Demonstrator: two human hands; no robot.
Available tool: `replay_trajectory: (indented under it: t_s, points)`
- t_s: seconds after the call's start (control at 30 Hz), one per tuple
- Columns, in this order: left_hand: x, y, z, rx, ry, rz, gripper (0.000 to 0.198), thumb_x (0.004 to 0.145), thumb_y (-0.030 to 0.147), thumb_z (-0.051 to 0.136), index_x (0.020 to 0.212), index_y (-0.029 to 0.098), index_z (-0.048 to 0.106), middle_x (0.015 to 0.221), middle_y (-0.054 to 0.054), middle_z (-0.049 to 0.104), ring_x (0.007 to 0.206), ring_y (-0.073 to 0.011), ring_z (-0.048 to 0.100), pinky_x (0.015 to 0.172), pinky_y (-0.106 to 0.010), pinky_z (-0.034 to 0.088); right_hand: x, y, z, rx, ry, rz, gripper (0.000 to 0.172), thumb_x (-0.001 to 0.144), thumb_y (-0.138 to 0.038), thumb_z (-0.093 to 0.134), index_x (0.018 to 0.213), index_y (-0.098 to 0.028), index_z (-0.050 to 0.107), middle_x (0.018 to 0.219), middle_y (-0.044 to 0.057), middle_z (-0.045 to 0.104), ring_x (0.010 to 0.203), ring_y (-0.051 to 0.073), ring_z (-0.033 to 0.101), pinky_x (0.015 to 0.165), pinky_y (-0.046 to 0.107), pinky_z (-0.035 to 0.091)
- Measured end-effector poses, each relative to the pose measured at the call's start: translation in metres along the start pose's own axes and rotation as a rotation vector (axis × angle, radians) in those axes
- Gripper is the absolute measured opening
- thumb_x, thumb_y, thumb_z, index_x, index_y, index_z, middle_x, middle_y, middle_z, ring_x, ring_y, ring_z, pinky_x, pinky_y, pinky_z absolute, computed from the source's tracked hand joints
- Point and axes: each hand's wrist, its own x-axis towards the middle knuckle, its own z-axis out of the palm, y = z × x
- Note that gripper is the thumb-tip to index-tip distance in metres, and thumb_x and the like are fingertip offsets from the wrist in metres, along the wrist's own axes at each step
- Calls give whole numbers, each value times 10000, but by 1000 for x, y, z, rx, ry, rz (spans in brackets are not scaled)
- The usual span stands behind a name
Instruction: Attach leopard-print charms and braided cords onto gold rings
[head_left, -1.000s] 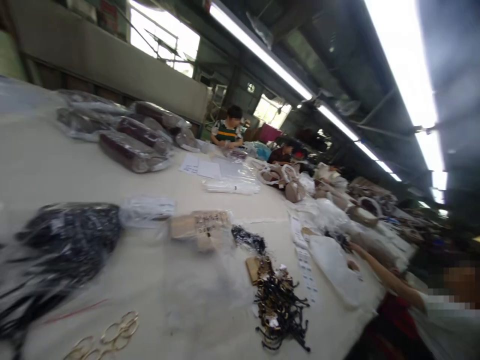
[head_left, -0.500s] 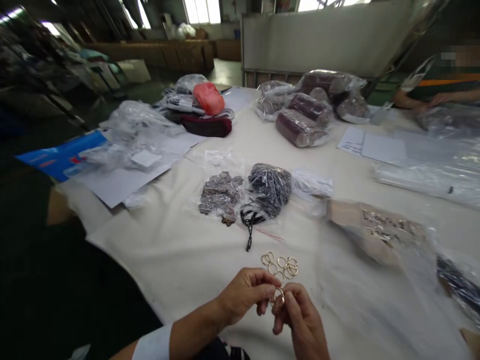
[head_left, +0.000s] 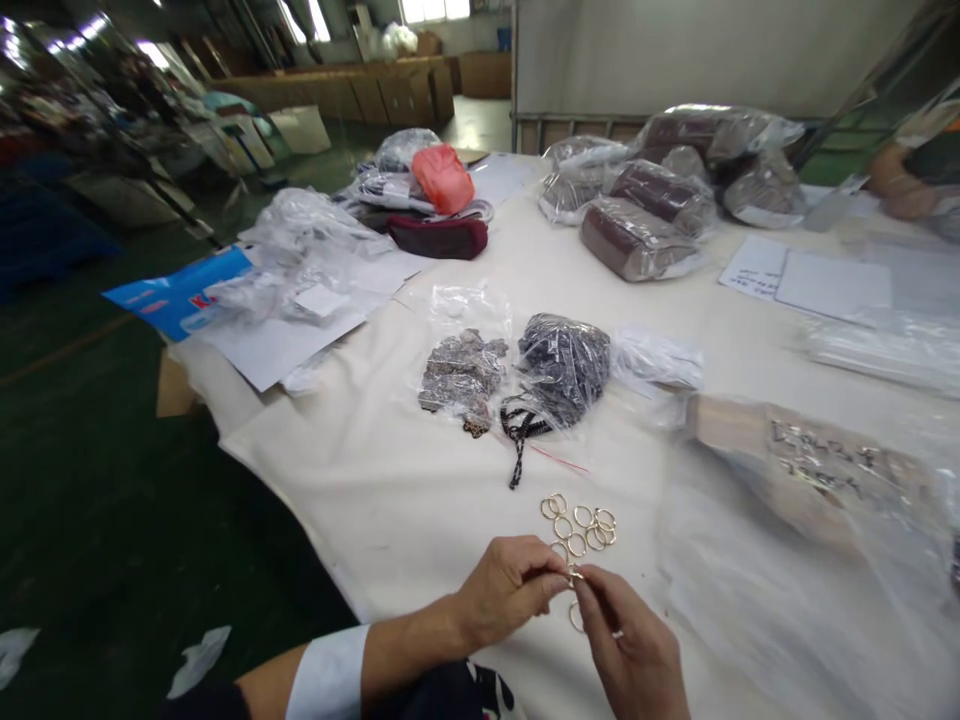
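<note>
Ring, apparently, pinched between fingertips of the left hand and right hand.
It shows nearly edge-on, too small to tell its long axis, both hands equally near. Loose rings lie on the table just beyond, nearest the left hand; farther out, bagged chain and dark cord.

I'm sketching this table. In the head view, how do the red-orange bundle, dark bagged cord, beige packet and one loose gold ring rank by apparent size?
Beige packet
Dark bagged cord
Red-orange bundle
Loose gold ring
</note>
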Motion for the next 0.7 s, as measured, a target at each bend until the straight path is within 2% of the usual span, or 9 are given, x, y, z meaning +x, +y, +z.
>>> replay_trajectory:
  t_s: [0.07,0.13,0.2,0.3,0.43,0.7]
  points:
    - [-1,-2,-1,-127,-16,-76,178,801,249,573,817,110,682,600,0,553,489,-74,532,487,-164,415,-3,-7,1,276,-130,287,292,858,-490,507,865,-209,588,626,-21,563,484,101,529,488,209,406]
    - [-1,-4,-2,-161,-29,-82,172,786,245,597,803,100,689,591,-8,563,482,-76,542,465,-152,409,-4,-13,1,559,-253,498,361,842,-549,503,807,-193,543,597,-31,551,407,72,488,425,185,355]
    - [-1,-5,-2,-129,-54,-37,179,783,250,611,799,97,702,624,-25,586,486,-73,549,465,-145,413,-5,-15,2,764,-291,591,388,791,-560,569,759,-177,521,626,-11,592,412,76,514,424,180,359]
    - [-1,-7,1,-108,-91,0,204,793,273,615,804,96,717,614,-34,594,484,-71,553,469,-140,421,-6,-10,7,912,-267,615,395,721,-526,648,658,-168,497,597,0,592,408,91,512,415,200,376]
    - [2,-10,3,-143,-81,-29,228,791,302,624,796,94,716,584,-36,590,484,-82,560,468,-147,433,-8,3,14,848,-203,570,398,759,-506,595,583,-171,473,546,-19,537,375,74,432,391,202,298]
    - [14,-22,-2,-176,-57,-58,240,793,305,603,835,93,708,628,-46,614,509,-94,568,479,-164,439,8,9,19,325,-194,455,416,848,-490,393,566,-197,482,387,-44,418,425,107,369,514,238,312]
